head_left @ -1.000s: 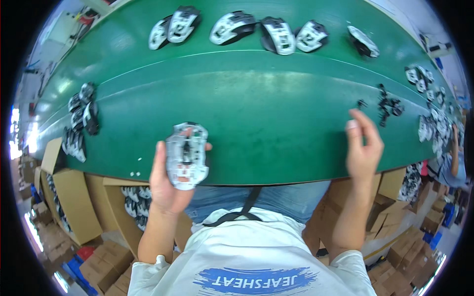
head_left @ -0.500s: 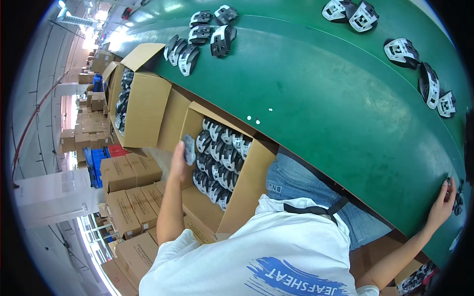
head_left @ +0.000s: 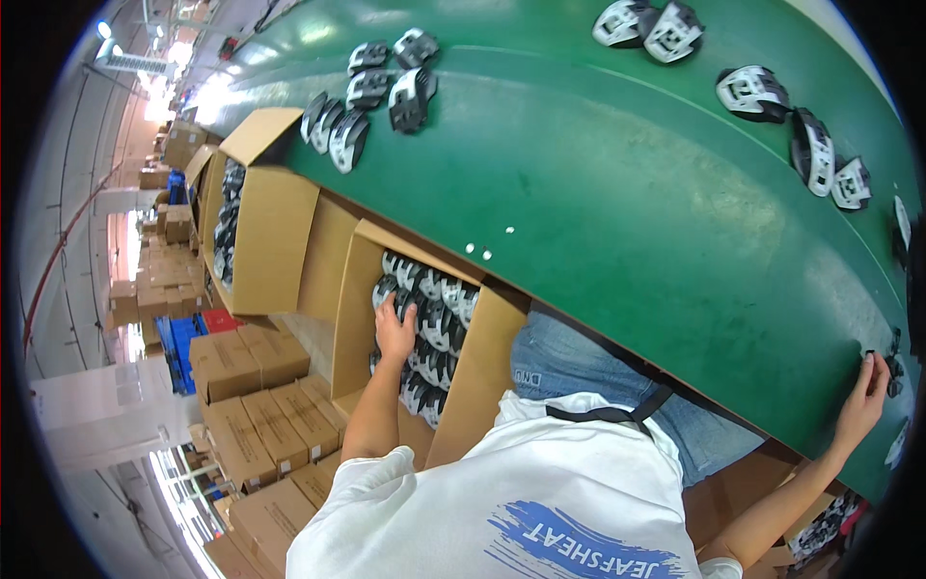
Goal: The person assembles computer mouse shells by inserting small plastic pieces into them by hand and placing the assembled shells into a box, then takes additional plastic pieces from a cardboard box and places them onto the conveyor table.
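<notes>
My left hand (head_left: 394, 336) reaches into an open cardboard box (head_left: 489, 333) below the table edge. Its thumb and fingers close around a black-and-white plastic shell (head_left: 402, 304) among the rows of similar shells (head_left: 442, 328) packed inside; the palm hides part of it. At the far right, my right hand (head_left: 861, 394) rests at the green table (head_left: 617, 193), fingertips drawn together. Whatever they pinch is too small to name. Just beyond those fingers lie small dark pieces (head_left: 895, 365).
Several black-and-white shells (head_left: 367, 89) lie at the table's far left, others (head_left: 752, 94) along the far right. Small white bits (head_left: 486, 256) are near the front edge. A second box of shells (head_left: 275, 227) stands left, with stacked cartons (head_left: 236, 362) and a blue crate (head_left: 177, 340) behind.
My left hand has moved right and down into the box, from beside it, where it held a grey shell. My right hand stays at the far right. The view has shifted slightly.
</notes>
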{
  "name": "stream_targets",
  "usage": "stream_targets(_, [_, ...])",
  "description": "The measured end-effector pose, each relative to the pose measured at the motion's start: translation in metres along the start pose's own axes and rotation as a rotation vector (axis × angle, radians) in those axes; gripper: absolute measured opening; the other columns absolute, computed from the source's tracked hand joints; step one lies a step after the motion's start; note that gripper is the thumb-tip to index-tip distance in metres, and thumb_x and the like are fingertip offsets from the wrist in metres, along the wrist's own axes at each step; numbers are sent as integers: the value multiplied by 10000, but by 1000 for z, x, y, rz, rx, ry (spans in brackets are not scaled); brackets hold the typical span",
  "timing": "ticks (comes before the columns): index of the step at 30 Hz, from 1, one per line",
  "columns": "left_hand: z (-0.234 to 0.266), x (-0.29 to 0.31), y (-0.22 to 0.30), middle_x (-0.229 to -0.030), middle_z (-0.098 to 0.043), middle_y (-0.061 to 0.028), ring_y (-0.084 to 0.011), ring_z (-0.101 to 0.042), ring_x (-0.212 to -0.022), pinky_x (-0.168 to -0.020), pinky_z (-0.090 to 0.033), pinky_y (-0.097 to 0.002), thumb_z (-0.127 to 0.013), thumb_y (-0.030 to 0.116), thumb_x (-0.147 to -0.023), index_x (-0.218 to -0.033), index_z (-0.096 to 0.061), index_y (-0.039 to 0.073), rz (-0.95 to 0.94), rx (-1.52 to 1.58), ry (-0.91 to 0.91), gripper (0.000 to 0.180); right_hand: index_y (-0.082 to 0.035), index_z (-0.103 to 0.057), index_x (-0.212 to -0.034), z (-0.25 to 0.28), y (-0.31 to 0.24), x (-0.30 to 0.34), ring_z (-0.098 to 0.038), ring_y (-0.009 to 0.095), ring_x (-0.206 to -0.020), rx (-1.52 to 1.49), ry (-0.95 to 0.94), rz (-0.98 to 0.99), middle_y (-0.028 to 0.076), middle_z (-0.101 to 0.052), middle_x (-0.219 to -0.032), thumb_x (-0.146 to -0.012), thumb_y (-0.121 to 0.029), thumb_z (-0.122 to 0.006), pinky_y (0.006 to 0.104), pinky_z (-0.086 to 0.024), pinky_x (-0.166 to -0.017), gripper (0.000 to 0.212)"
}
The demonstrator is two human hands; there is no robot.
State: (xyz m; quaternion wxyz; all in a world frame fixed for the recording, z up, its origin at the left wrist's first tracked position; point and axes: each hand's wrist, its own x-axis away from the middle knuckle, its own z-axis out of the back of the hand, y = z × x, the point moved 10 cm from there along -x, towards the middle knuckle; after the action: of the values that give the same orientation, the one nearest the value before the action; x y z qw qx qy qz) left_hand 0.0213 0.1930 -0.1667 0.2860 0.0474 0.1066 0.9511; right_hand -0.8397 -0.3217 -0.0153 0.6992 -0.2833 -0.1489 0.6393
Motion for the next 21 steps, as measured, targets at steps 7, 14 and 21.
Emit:
stream_targets(7, [14, -27, 12, -1411, -554, -311, -479, -525, -1305, -1105, -439, -543, -747, 240, -920, -1473, -533, -18, 44, -129, 120, 646, 24, -712, -1180, 3, -43, 45, -624, 143, -965, -34, 66, 76, 55, -709, -1089, -1063, -126, -668, 281, -505, -896, 196])
stream_targets(14, [170, -73, 237, -1532, -481, -171, -268, -539, -1284, -1110, -465, -426, -587, 41, -1045, -1541, -422, 5, -242, 768, 683, 525, 4, -744, -1068, 1, -66, 78, -658, 201, -923, -31, 166, 61, 81, -750, -1031, -1003, -103, -735, 338, -523, -861, 126])
stream_targets(21, [106, -149, 570, -1507, -490, -187, -340, -464, -1411, -1177, -392, -447, -719, 172, -969, -1552, -499, 72, -798, 663, 198, 631, 3, -748, -1039, 5, -88, 79, -679, 268, -958, -75, 118, 155, 108, -748, -996, -963, -71, -757, 377, -531, -875, 106])
